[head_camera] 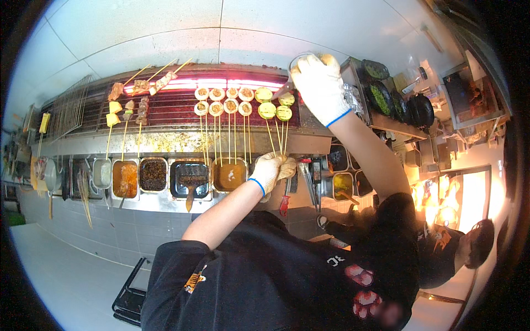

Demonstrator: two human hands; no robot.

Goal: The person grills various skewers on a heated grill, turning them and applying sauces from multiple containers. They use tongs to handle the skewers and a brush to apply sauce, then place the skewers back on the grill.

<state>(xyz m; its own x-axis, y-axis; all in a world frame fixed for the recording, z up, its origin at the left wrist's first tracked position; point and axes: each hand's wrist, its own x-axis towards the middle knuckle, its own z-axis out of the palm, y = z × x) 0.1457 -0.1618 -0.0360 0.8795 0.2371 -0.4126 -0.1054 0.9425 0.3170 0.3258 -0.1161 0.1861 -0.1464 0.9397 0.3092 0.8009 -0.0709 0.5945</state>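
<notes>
My left hand (271, 170), in a white glove with a blue cuff, is closed around the lower ends of bamboo skewers (276, 134). These carry round green zucchini slices (267, 110), which lie over the glowing grill (174, 116). My right hand (318, 82), also gloved, is raised above the grill's right end. It grips a clear round-rimmed container (293, 63), largely hidden by the fingers and tilted towards the zucchini. Left of the zucchini, filled mushroom caps (230, 106) on several skewers rest on the grill.
Meat skewers (141, 86) and yellow chunks (112, 120) occupy the grill's left part. In front stand metal sauce pans (125, 178), one with a basting brush (192, 182). A red-handled tool (284, 205) lies near my left hand. Behind at right, flames (439, 198) burn beside another person (443, 248).
</notes>
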